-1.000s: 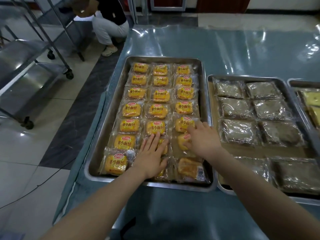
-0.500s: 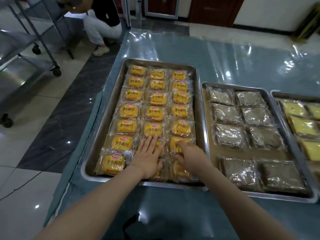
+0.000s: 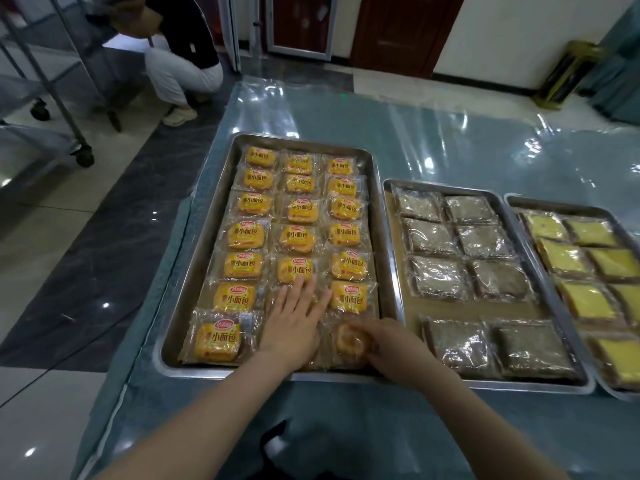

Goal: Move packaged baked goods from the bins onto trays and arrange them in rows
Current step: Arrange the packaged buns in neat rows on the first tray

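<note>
Three cols of wrapped bun pkts [image 3: 298,237] fill left tray [image 3: 207,244]; left hand [image 3: 294,323] lies flat, fingers spread, on mid col. Then right hand [image 3: 394,344] curls round near-right pkt [image 3: 348,341]: prob. light, soft, film slippery; take by edges.

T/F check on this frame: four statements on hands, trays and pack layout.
1. The left hand lies flat in the middle column of the left tray. True.
2. The middle tray holds brown packs. True.
3. The right hand rests on those brown packs. False: it grips the nearest right-column pack in the left tray.
4. The yellow-labelled packs stand in four columns. False: three columns.
</note>
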`<action>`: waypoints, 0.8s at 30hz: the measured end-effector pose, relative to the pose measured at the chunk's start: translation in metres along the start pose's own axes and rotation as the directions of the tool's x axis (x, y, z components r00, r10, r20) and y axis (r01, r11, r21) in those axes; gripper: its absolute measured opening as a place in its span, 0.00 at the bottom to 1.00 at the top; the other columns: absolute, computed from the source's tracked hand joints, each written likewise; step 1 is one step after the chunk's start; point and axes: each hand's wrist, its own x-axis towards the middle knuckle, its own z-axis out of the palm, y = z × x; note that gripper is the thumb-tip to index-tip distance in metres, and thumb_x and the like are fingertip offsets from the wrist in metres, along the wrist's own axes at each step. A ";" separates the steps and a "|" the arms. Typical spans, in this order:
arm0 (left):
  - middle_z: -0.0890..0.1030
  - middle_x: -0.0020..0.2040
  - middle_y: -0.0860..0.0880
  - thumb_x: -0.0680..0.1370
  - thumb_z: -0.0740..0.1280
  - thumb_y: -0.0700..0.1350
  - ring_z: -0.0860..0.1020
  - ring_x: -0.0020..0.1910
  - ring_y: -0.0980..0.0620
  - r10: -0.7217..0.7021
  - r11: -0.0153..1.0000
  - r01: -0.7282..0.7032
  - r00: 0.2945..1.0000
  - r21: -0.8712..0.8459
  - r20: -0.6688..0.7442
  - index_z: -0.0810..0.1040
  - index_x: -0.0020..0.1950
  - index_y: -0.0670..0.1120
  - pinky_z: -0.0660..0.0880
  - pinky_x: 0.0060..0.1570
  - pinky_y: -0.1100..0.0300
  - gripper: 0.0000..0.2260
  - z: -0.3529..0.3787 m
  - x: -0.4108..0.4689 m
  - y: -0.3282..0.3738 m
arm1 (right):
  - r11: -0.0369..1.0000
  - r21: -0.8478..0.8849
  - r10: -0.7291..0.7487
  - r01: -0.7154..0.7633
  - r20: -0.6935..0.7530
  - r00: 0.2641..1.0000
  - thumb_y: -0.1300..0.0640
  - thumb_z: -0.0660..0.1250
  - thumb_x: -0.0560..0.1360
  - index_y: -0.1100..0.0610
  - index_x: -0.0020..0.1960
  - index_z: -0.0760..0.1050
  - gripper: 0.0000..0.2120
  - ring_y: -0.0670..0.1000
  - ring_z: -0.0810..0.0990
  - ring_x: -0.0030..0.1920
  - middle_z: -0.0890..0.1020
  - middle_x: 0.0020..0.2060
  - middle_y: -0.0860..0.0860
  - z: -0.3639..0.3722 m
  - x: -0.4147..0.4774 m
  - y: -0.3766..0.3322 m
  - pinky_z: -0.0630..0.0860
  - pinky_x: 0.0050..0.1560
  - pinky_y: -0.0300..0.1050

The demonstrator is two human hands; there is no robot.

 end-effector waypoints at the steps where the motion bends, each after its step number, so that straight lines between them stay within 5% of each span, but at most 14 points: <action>1: 0.28 0.73 0.46 0.78 0.57 0.45 0.23 0.68 0.46 0.034 0.999 -0.034 0.999 -0.015 -0.008 0.33 0.75 0.55 0.23 0.64 0.50 0.36 -0.003 0.000 0.004 | 0.998 0.059 0.027 -0.027 -0.014 1.000 0.60 0.66 0.71 0.41 0.67 0.67 0.28 0.51 0.76 0.56 0.78 0.58 0.48 0.000 0.001 0.001 0.76 0.54 0.49; 4: 0.41 0.77 0.50 0.74 0.62 0.41 0.33 0.74 0.50 0.171 0.980 -0.164 0.984 -0.114 0.048 0.41 0.76 0.56 0.27 0.66 0.52 0.39 -0.007 0.001 0.010 | 0.982 0.168 0.088 -0.084 -0.017 0.996 0.60 0.67 0.71 0.39 0.63 0.67 0.26 0.49 0.78 0.50 0.80 0.51 0.46 0.000 0.003 0.000 0.78 0.49 0.47; 7: 0.57 0.77 0.51 0.74 0.65 0.45 0.46 0.76 0.51 0.243 0.949 -0.220 0.967 -0.225 0.079 0.50 0.77 0.55 0.33 0.70 0.52 0.36 -0.010 0.000 0.013 | 0.942 0.320 0.129 -0.097 -0.081 0.988 0.64 0.62 0.71 0.34 0.52 0.67 0.25 0.38 0.74 0.42 0.75 0.42 0.36 -0.004 0.005 0.000 0.72 0.40 0.35; 11: 0.69 0.71 0.51 0.78 0.62 0.57 0.59 0.73 0.51 0.090 0.890 -0.067 0.996 -0.450 0.030 0.65 0.71 0.59 0.41 0.70 0.52 0.22 -0.011 -0.003 0.018 | 0.841 0.537 0.157 -0.061 -0.134 0.978 0.65 0.63 0.74 0.40 0.51 0.72 0.19 0.37 0.75 0.42 0.76 0.44 0.37 -0.010 0.002 0.003 0.70 0.38 0.30; 13: 0.77 0.64 0.52 0.79 0.61 0.56 0.72 0.63 0.55 0.019 0.818 -0.001 0.999 -0.576 0.026 0.74 0.66 0.57 0.56 0.71 0.53 0.16 -0.013 -0.001 0.018 | 0.740 0.672 0.191 -0.034 -0.161 0.968 0.61 0.66 0.75 0.42 0.51 0.76 0.14 0.40 0.79 0.40 0.81 0.42 0.41 -0.010 -0.003 0.006 0.74 0.36 0.33; 14: 0.81 0.57 0.53 0.79 0.61 0.55 0.76 0.53 0.61 -0.014 0.776 0.027 1.000 -0.630 0.026 0.77 0.63 0.56 0.68 0.62 0.61 0.14 -0.015 -0.001 0.018 | 0.680 0.733 0.210 -0.017 -0.172 0.963 0.58 0.68 0.75 0.43 0.52 0.77 0.11 0.43 0.81 0.42 0.82 0.42 0.45 -0.010 -0.005 0.008 0.77 0.38 0.37; 16: 0.82 0.41 0.58 0.79 0.61 0.54 0.74 0.35 0.67 -0.062 0.713 0.070 0.997 -0.698 0.036 0.80 0.57 0.55 0.68 0.35 0.74 0.12 -0.021 -0.002 0.021 | 0.604 0.797 0.228 0.025 -0.203 0.952 0.57 0.70 0.74 0.50 0.51 0.79 0.06 0.49 0.83 0.42 0.84 0.42 0.51 -0.009 -0.007 0.009 0.80 0.39 0.44; 17: 0.80 0.36 0.59 0.79 0.62 0.54 0.73 0.31 0.67 -0.082 0.680 0.085 0.996 -0.728 0.040 0.81 0.53 0.55 0.67 0.30 0.73 0.10 -0.022 -0.001 0.023 | 0.593 0.805 0.241 0.038 -0.222 0.945 0.57 0.70 0.74 0.52 0.48 0.79 0.04 0.48 0.84 0.40 0.85 0.40 0.50 -0.008 -0.007 0.009 0.79 0.36 0.41; 21: 0.74 0.25 0.58 0.79 0.61 0.52 0.68 0.23 0.62 -0.173 0.520 0.176 0.980 -0.836 0.098 0.76 0.33 0.53 0.66 0.28 0.64 0.15 -0.021 -0.004 0.028 | 0.619 0.785 0.374 -0.028 -0.263 0.889 0.56 0.67 0.77 0.51 0.41 0.79 0.06 0.46 0.83 0.36 0.84 0.36 0.45 -0.005 -0.006 0.009 0.77 0.33 0.41; 24: 0.74 0.27 0.54 0.80 0.59 0.52 0.68 0.23 0.60 -0.198 0.587 0.196 0.975 -0.785 0.096 0.73 0.33 0.48 0.66 0.27 0.65 0.17 -0.021 -0.004 0.031 | 0.694 0.718 0.384 -0.059 -0.299 0.874 0.57 0.65 0.77 0.51 0.39 0.80 0.10 0.49 0.81 0.35 0.83 0.33 0.46 -0.004 -0.005 0.011 0.78 0.38 0.52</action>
